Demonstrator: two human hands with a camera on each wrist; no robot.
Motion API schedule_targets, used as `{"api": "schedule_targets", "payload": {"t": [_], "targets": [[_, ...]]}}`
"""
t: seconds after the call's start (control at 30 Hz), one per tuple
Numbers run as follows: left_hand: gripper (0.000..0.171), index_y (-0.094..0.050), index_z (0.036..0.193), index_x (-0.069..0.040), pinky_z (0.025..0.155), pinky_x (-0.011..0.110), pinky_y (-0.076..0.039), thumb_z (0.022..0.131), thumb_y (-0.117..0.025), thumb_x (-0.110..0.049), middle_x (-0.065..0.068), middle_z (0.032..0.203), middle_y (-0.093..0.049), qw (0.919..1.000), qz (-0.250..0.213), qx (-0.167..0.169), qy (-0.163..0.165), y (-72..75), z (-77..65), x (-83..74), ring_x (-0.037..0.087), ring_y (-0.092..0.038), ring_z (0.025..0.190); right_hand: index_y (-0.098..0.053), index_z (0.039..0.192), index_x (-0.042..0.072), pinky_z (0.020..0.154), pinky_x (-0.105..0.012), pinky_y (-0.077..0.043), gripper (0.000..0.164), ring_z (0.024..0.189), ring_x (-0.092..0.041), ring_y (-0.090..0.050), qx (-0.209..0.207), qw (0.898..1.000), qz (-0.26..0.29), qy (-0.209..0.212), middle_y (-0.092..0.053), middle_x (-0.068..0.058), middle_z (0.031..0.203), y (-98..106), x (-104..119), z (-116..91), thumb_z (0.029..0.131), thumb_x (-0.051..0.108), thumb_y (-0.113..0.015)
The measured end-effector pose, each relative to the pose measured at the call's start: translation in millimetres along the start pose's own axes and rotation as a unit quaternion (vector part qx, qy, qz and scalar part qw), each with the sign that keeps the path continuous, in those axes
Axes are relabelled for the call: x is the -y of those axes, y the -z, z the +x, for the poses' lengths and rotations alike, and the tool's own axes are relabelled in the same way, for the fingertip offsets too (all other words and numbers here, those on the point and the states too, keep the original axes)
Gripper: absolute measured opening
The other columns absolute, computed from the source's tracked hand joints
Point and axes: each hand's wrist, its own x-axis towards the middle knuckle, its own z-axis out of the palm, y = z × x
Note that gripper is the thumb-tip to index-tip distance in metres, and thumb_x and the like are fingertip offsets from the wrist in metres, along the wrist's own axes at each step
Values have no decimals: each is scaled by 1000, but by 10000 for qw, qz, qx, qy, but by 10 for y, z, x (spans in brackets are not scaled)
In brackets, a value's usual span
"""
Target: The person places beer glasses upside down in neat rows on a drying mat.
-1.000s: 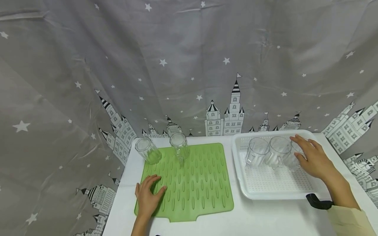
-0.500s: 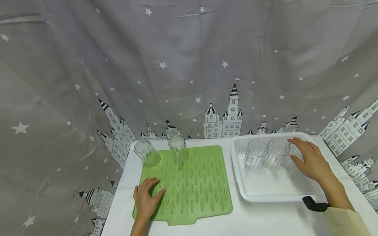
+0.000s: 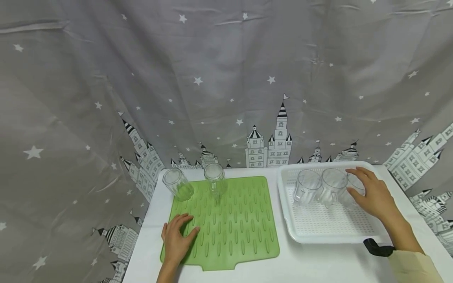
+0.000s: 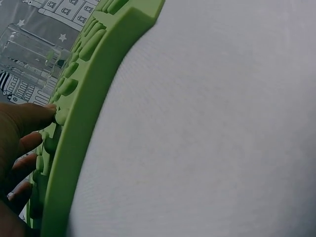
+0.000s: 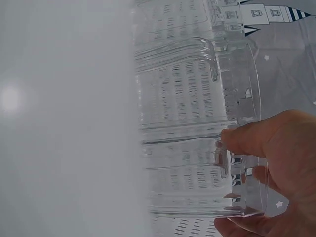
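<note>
Along the near side, a white tabletop (image 3: 311, 267) runs beneath everything; a pale sleeve (image 3: 414, 265) and a black strap (image 3: 378, 248) show at the right; the left hand (image 3: 175, 237) rests at the near left of a green ridged mat (image 3: 233, 224), fingers loosely bent and holding nothing; well apart to the right, the right hand (image 3: 376, 196) is over the right side of a white basket (image 3: 348, 239) and grips the rightmost glass mug (image 5: 192, 177) near its rim, thumb on one side, fingers round the other; that mug stands in the basket, rim up, its long axis upright, within the right hand's curve and far to the right of the left hand, so the right is plainly the nearer; just left of it, the middle mug (image 3: 332, 188) and the leftmost basket mug (image 3: 307, 188) stand in the same row; beyond the left hand, at the mat's far left, the corner mug (image 3: 178, 184) and its neighbouring mug (image 3: 215, 180) appear to stand base up; behind all hangs a grey curtain (image 3: 226, 59) printed with stars and castles.
</note>
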Motion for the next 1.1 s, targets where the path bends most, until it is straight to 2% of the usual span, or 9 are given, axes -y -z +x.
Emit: {"api": "schedule_targets", "payload": {"t": [0.17,0.4,0.5,0.67,0.8,1.03,1.1], "targets": [[47,-71,114,-20,117,66,-11,72,-88,-30,5,130,-66,10000,11,-16,-30,-11,4,7,33,-46,135,-47,143,11,96,-77,-28,56,124,-56,-40,-80,10000,16,-1,-37,-28,150,2,-1,-25,92,20,-66],[47,-70,115,-21,117,66,-10,73,-87,-33,5,133,-64,9998,73,121,104,-23,-48,28,34,-43,137,-48,143,13,85,-77,-35,57,116,-59,-43,-103,9999,-109,1,-40,-28,148,26,-4,-53,90,20,-68],[47,-70,116,-21,118,66,-10,74,-86,-34,4,133,-64,9999,101,121,49,-17,-38,19,34,-43,138,-47,145,15,82,-75,-37,59,115,-59,-42,-169,9997,-150,-22,-39,-27,150,67,10,-27,90,19,-68],[47,-71,115,-20,118,66,-11,73,-87,-32,5,132,-65,9999,112,29,-85,-4,-11,-1,35,-45,136,-46,146,17,88,-75,-35,61,122,-57,-41,-333,9991,-265,66,-39,-27,150,197,55,27,89,20,-68],[47,-70,116,-20,118,66,-10,73,-86,-33,6,132,-64,9999,113,41,-77,-17,-6,-3,34,-44,137,-44,148,20,94,-79,-30,61,129,-57,-38,-354,9987,-307,175,-38,-26,151,331,103,51,91,23,-67],[47,-70,117,-21,118,66,-10,74,-86,-34,4,133,-63,9999,118,120,-24,-26,-4,15,33,-43,138,-46,146,22,91,-74,-34,60,119,-57,-43,-527,9965,-543,350,-42,-24,148,522,214,19,90,24,-68],[47,-70,117,-21,117,67,-10,74,-86,-32,5,134,-63,9999,103,110,-28,-17,-3,20,34,-43,138,-45,147,22,97,-75,-31,61,119,-57,-43,-517,9960,-633,365,-42,-24,148,571,252,-1,90,25,-67]]}}
